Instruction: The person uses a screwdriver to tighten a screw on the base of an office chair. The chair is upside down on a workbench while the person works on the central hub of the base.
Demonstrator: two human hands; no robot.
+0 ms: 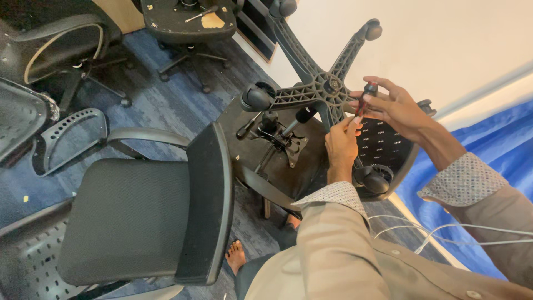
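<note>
I see my right hand (397, 108) gripping a red screwdriver (363, 100) at the chair base (327, 89); my left hand (341, 144) seems to pinch its hidden tip.

Bright, even light fills the upper right, where the pale wall (444, 44) sits close to washed out, with no hard glare. The upper left falls dim, dark chairs (61, 50) swallowing detail. Shadows stay soft beneath the seat (133, 216) at lower left. Straight lines bow toward the edges, wide-lens style. The sleeve (333, 255) at the bottom looks slightly soft.
</note>
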